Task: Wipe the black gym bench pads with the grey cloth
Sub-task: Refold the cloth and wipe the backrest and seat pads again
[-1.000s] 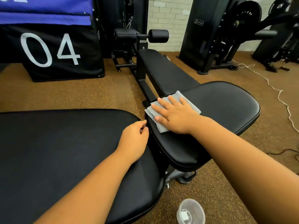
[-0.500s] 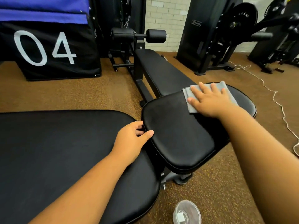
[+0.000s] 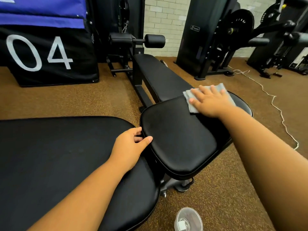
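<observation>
A black seat pad (image 3: 180,140) stands in the middle of the view. My right hand (image 3: 210,101) lies flat, fingers straight, pressing the folded grey cloth (image 3: 191,105) onto the pad's far part. My left hand (image 3: 131,145) grips the pad's near-left edge, thumb on top and fingers curled under the rim. A large black back pad (image 3: 58,164) fills the lower left, under my left forearm. A second long black bench pad (image 3: 160,77) runs away behind the seat pad.
A clear plastic cup (image 3: 188,220) sits on the brown floor at the bottom edge. A black box marked 04 (image 3: 50,54) stands at the back left. Weight machines (image 3: 233,39) line the back right, and a white cord (image 3: 275,104) trails over the floor.
My right hand slid the cloth from the seat pad's near-left end across to its far right part, then slightly back left. My left hand moved from resting beside the pad to gripping its edge.
</observation>
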The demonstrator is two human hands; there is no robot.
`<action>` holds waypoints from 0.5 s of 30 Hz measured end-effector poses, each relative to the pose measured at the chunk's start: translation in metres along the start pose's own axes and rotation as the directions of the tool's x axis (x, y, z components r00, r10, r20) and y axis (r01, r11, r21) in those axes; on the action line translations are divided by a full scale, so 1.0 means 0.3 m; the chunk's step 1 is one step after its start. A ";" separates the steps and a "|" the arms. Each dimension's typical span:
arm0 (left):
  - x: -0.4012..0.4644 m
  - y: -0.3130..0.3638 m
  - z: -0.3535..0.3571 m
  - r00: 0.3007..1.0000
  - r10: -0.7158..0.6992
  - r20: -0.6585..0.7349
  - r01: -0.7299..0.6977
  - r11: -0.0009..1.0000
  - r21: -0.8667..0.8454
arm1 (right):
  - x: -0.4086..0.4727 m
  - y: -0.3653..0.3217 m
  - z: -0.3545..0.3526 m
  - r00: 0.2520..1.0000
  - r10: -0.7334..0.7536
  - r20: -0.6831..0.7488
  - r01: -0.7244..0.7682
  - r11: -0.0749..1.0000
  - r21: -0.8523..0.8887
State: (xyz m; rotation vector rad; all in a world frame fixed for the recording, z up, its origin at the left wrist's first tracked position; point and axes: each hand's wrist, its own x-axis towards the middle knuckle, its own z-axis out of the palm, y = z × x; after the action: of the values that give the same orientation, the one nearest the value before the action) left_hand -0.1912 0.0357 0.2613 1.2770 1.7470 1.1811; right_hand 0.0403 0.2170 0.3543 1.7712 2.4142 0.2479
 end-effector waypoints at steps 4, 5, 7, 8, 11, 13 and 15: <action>0.001 -0.002 0.001 1.000 -0.004 -0.008 0.004 1.000 -0.006 | 0.030 -0.105 0.012 0.998 0.065 0.015 -0.065 0.997 0.030; 0.001 0.001 0.002 1.000 0.001 -0.008 -0.001 1.000 -0.003 | 0.023 -0.163 0.018 1.000 0.017 0.009 -0.017 1.000 0.024; 0.003 0.004 0.003 1.000 0.011 -0.013 -0.011 1.000 0.005 | -0.008 -0.278 0.025 0.994 -0.106 -0.009 0.107 0.994 0.015; 0.004 0.005 0.002 1.000 0.013 -0.014 -0.013 1.000 0.005 | -0.029 -0.327 0.027 0.985 -0.172 -0.015 0.172 0.985 0.001; 0.002 0.007 0.002 1.000 0.019 -0.010 -0.019 1.000 0.017 | -0.097 -0.404 0.050 0.920 -0.391 -0.014 0.390 0.920 -0.038; 0.000 0.009 0.001 1.000 0.024 -0.006 -0.024 0.999 0.031 | -0.110 -0.373 0.055 0.867 -0.497 0.010 0.497 0.866 -0.046; 0.000 0.011 0.000 1.000 0.027 -0.008 -0.026 0.999 0.032 | -0.070 -0.305 0.040 0.872 -0.490 -0.017 0.488 0.870 -0.067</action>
State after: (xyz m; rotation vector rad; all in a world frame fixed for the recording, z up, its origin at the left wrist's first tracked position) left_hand -0.1898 0.0360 0.2644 1.3193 1.7667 1.1797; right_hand -0.0362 0.1705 0.3235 1.0769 2.7406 0.2872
